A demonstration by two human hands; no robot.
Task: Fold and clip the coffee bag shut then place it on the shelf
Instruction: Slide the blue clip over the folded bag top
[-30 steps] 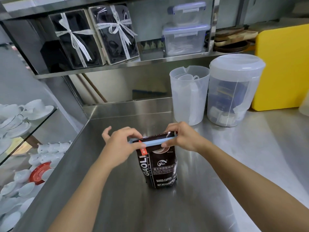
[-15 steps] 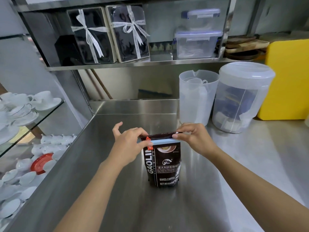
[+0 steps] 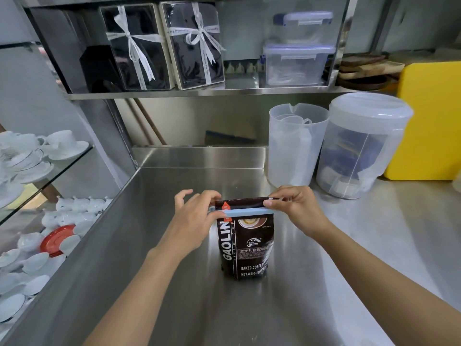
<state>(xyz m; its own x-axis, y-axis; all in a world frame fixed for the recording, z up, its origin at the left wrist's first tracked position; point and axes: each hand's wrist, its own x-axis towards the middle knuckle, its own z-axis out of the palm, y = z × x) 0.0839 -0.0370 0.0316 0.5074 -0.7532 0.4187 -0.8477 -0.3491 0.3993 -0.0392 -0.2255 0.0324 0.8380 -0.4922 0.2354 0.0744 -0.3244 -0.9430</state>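
On the steel counter (image 3: 349,245) the dark coffee bag (image 3: 245,245) stands upright between both hands. Across its folded top lies a pale blue sealing clip (image 3: 245,212). At one end the left hand (image 3: 192,218) pinches the clip; at the other, the right hand (image 3: 294,208) pinches clip and fold together. Well above, the shelf (image 3: 199,92) holds two ribboned black gift boxes (image 3: 164,46).
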